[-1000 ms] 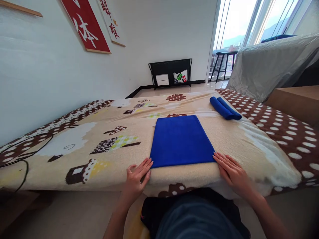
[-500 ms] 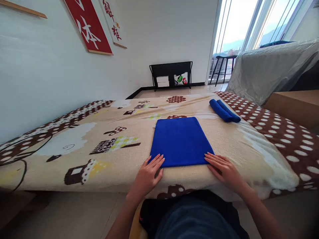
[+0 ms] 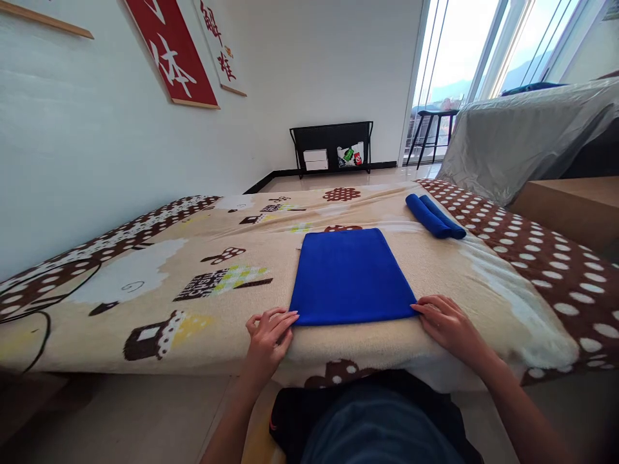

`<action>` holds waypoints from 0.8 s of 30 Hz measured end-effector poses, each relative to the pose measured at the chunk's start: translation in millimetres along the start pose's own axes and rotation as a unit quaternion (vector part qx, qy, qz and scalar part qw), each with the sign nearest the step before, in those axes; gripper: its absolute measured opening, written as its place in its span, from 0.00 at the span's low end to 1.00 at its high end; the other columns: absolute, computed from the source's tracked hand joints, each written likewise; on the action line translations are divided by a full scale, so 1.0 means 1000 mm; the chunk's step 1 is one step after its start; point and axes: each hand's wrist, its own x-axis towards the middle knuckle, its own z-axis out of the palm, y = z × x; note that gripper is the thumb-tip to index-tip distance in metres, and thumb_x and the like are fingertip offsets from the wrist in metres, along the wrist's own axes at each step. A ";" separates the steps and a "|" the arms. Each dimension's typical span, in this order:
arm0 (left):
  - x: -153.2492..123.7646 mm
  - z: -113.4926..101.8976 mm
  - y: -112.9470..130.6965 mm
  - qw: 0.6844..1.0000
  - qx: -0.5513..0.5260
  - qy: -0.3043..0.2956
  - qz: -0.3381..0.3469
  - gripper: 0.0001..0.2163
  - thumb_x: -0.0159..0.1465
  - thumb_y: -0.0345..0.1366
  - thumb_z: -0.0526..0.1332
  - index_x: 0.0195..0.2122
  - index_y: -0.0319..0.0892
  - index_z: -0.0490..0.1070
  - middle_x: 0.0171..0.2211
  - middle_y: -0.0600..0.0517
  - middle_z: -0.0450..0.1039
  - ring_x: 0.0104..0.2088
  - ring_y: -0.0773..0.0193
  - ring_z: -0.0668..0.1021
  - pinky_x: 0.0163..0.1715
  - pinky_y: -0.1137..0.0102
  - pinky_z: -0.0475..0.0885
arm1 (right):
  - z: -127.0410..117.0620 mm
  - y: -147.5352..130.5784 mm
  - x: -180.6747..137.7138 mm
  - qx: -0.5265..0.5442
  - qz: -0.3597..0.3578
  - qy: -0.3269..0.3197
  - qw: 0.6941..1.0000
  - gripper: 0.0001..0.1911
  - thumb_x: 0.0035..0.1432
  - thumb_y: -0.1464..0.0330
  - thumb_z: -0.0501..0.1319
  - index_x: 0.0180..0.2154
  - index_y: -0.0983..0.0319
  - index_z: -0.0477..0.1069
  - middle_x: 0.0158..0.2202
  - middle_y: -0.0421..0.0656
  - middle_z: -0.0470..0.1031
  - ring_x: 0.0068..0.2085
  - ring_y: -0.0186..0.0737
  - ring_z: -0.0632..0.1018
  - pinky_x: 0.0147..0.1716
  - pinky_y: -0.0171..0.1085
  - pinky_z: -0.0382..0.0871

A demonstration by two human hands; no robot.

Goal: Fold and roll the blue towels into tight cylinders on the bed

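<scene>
Head view, and it's two bare hands at work on one blue cloth [image 3: 353, 277], lying flat on the patterned blanket [image 3: 367, 341] straight ahead of me, right by the near edge! My left hand [image 3: 271, 335] is at its near left corner, fingers bent, tips touching; my right hand [image 3: 445, 322] is at the near right corner, thumb and fingers drawn together on the very point. Neither hand is clenched, but whether they pinch the fabric or merely press it, I cannot tell. Four corners on this cloth, two of them under my fingertips, the two far ones lying free on the blanket! Over to the far right, two blue rolls [image 3: 435, 216] lie side by side, touching each other, well apart from the flat piece. One dark cable [image 3: 47, 335] curls at the near left. Up on the left wall, two lettered scrolls, one red [image 3: 178, 64], one white [image 3: 223, 55]. Beyond the bed's far edge stands one black rack [image 3: 314, 136], with one printed bag [image 3: 351, 154] at its right and white boxes [image 3: 316, 159] at its left, their number too small to tell. Far right: one dark stool [image 3: 438, 113], one plastic sheet [image 3: 522, 125] draped beside it!
</scene>
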 end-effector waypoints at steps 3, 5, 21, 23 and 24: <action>-0.002 -0.003 -0.008 1.000 -0.001 0.013 0.011 0.13 0.69 0.32 0.57 0.49 0.55 0.77 0.46 0.55 0.81 0.49 0.56 0.78 0.51 0.56 0.57 | -0.003 0.007 -0.003 -0.004 -0.005 0.005 1.000 0.12 0.67 0.67 0.57 0.47 0.55 0.78 0.45 0.46 0.78 0.46 0.42 0.79 0.47 0.45 0.74; -0.004 -0.004 -0.012 1.000 -0.007 0.008 0.017 0.12 0.70 0.34 0.57 0.49 0.55 0.77 0.44 0.55 0.82 0.48 0.57 0.78 0.50 0.56 0.58 | -0.006 0.011 -0.006 -0.002 -0.015 0.004 1.000 0.11 0.67 0.67 0.57 0.46 0.55 0.78 0.44 0.45 0.78 0.45 0.42 0.79 0.48 0.45 0.73; 0.001 -0.025 -0.025 0.963 -0.232 -0.068 -0.116 0.07 0.64 0.44 0.63 0.38 0.49 0.77 0.36 0.51 0.79 0.40 0.58 0.77 0.44 0.63 0.73 | -0.025 0.005 -0.008 0.137 0.077 -0.033 0.987 0.12 0.65 0.60 0.58 0.39 0.53 0.79 0.45 0.45 0.77 0.44 0.42 0.80 0.42 0.40 0.78; 0.005 -0.025 -0.022 0.959 -0.239 -0.074 -0.137 0.07 0.64 0.43 0.63 0.38 0.47 0.75 0.36 0.51 0.77 0.38 0.60 0.77 0.42 0.65 0.72 | -0.025 0.006 -0.004 0.143 0.087 -0.042 0.985 0.11 0.64 0.60 0.59 0.37 0.55 0.78 0.46 0.46 0.76 0.46 0.43 0.79 0.45 0.42 0.76; 0.007 -0.024 -0.019 0.956 -0.243 -0.079 -0.147 0.07 0.64 0.42 0.62 0.38 0.46 0.74 0.36 0.51 0.76 0.36 0.61 0.76 0.41 0.66 0.72 | -0.024 0.006 -0.001 0.142 0.090 -0.044 0.985 0.11 0.64 0.60 0.59 0.36 0.56 0.78 0.47 0.46 0.76 0.48 0.44 0.78 0.46 0.43 0.75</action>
